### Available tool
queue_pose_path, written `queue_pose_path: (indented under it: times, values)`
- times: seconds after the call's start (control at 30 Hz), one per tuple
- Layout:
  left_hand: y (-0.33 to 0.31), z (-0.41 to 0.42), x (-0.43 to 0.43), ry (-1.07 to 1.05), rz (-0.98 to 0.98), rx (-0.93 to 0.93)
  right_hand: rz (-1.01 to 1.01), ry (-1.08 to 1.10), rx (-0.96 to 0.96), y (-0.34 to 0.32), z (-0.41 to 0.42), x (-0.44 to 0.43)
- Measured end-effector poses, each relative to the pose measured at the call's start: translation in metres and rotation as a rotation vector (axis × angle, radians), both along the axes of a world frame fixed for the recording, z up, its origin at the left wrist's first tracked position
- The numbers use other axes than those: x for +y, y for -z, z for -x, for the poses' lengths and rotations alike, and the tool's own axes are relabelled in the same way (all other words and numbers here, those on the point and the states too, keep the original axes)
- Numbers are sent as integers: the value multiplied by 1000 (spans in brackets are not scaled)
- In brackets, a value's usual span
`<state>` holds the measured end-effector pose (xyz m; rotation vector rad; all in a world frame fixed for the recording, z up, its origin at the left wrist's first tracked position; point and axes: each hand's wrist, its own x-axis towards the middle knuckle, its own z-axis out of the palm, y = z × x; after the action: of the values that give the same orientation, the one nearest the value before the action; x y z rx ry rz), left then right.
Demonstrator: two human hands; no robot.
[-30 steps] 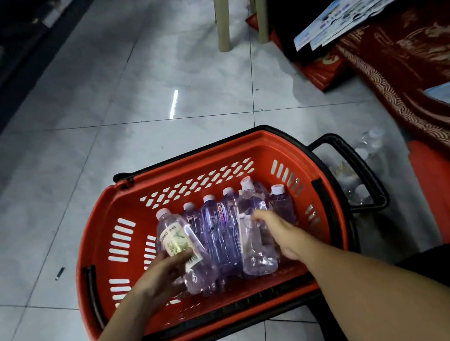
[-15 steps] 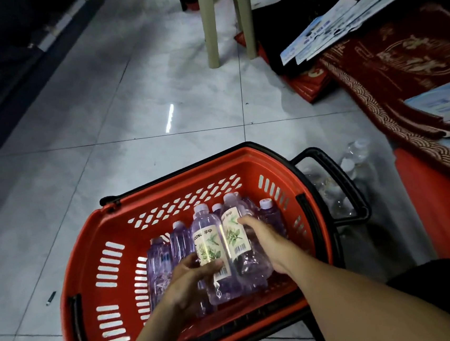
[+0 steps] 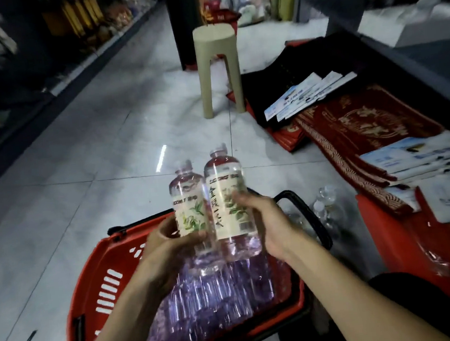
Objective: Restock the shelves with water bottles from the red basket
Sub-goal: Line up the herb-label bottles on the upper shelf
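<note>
Pale glossy tiles (image 3: pixel 109 181) run down a shop aisle, with dim, blurred shelves (image 3: pixel 40 37) of goods along its left side and a beige plastic stool (image 3: pixel 217 61) standing further up the aisle. To the right of the stool, red patterned mats (image 3: pixel 365 124) lie spread out low down, with white-and-blue leaflets (image 3: pixel 307 93) on top of them.

At our feet sits the red basket (image 3: pixel 91 279), its black handle (image 3: pixel 310 217) sticking out toward the right. A layer of clear water bottles (image 3: pixel 217 303) lies packed in its bottom.

We hold two more bottles upright above the basket, side by side and very close together; we cannot tell whether they touch. Our left hand (image 3: pixel 165 247) grips the left bottle (image 3: pixel 189 209) low down, the fingers curled round its lower body and the thumb at the edge of the pale, leaf-printed label. Our right hand (image 3: pixel 264 221) grips the right bottle (image 3: pixel 228 197) from its right side, the fingers wrapped round its label. Both bottles have their caps on, and the right one stands a little higher than the left.

A few loose bottles (image 3: pixel 329 207) lie on the tiles just beside the basket's handle, on its right. A small dark object (image 3: pixel 30 337) lies on the floor well to the left of the basket.
</note>
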<state>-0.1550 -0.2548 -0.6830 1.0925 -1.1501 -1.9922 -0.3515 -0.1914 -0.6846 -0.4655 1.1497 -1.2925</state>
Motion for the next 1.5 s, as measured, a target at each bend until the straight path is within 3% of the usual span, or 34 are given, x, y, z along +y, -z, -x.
queue_pose_path:
  times: [0.2,0.4,0.53,0.67,1.13,1.27,1.37,1.5]
  values:
    - [-118,53,35,180,313,145,133,262,101,-117,27,71]
    - [-211,124,93,357,505,342,288,547,365,-226,58,169]
    - [-262,183,142,491,526,518,424,729,577,-287,77,245]
    - [-305,239,203,647,517,681,429,941,810,-333,85,321]
    - [-374,373,367,1040,452,914,350,1510,1289,-391,115,492]
    - [-391,408,367,1007,455,911,399,1642,1381,-404,118,529]
    - [-400,438,351,944,500,912,456,1758,1337,-412,125,560]
    - [-400,476,320,831,487,870,390,1894,1351,-418,143,589]
